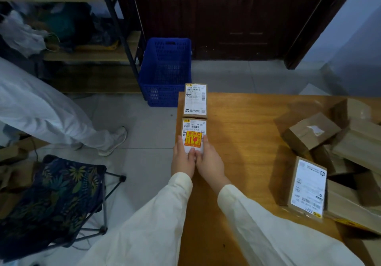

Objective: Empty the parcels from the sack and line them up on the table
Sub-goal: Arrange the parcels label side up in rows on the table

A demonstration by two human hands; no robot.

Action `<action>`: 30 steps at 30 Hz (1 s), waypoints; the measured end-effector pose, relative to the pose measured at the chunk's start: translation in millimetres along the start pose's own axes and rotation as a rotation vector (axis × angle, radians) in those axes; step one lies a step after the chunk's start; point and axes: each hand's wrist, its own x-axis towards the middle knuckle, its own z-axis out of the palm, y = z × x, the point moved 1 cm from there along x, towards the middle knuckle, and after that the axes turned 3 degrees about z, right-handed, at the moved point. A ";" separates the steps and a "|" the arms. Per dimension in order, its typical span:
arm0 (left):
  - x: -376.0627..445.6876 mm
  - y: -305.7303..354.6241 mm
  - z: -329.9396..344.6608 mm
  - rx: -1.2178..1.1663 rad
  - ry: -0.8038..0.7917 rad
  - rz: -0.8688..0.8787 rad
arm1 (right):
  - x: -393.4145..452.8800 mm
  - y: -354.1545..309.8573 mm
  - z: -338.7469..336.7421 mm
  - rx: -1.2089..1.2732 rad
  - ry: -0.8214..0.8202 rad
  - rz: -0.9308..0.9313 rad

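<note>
Both hands sit on one small parcel at the left rim of the wooden table: the left hand and the right hand lie side by side on the near end of the near parcel, fingers fairly straight and running up its two long sides, thumbs meeting on top, so it looks pressed between them rather than pinched. This box lies flat, its left side flush with the table edge, which drops straight to the tiled floor. At twelve o'clock from it, just beyond a thin gap, the far parcel lies in the same line, its far end poking past the table's back corner. From the hands toward three o'clock the tabletop runs bare until a jumbled heap of brown boxes at the right side; one labelled box leans at the front of that heap, label up. Beyond the table corner, at about eleven o'clock, a blue crate stands on the floor against a shelving frame. At nine o'clock another person's pale trouser leg and shoe cross the floor, and a folding stool with a leaf print stands at eight. The near parcel's white label carries a barcode, a code line too blurred to read for certain, and an orange-and-red sticker with Chinese characters and a glass symbol; the far one's label shows barcodes and small print I cannot read.
</note>
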 end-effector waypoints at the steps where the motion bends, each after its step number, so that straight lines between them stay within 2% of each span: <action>1: 0.7 -0.1 -0.1 -0.002 0.004 0.002 | 0.4 -0.5 0.5 0.001 0.001 -0.001; 8: 3.3 -5.8 3.4 -0.029 0.010 0.017 | -5.1 -0.2 -11.8 0.057 -0.011 0.040; 10: 1.4 -6.8 3.2 -0.014 0.012 0.023 | -15.3 0.5 -23.2 0.085 0.047 0.027; 12: -6.5 -1.1 0.3 0.028 0.079 0.066 | -30.3 9.4 -40.6 0.089 0.189 0.014; 15: -36.7 17.5 -7.5 -0.032 0.282 0.132 | -64.4 46.8 -79.1 0.089 0.453 0.092; 17: -66.1 31.7 -4.9 -0.058 0.303 0.193 | -89.4 88.2 -100.2 0.059 0.637 0.177; 19: -96.0 45.6 16.3 -0.055 0.146 0.259 | -111.0 131.2 -114.8 0.061 0.696 0.338; 22: -128.0 69.6 74.7 0.078 -0.184 0.343 | -136.5 177.3 -120.8 0.019 0.633 0.555; 25: -140.8 89.9 133.1 0.209 -0.424 0.204 | -149.9 198.4 -118.0 0.067 0.622 0.565; 26: -142.9 94.0 147.1 0.221 -0.472 0.141 | -151.6 202.8 -116.0 0.117 0.600 0.556; 30: -149.6 94.8 169.7 0.159 -0.473 0.024 | -159.5 202.3 -104.7 0.581 0.278 0.545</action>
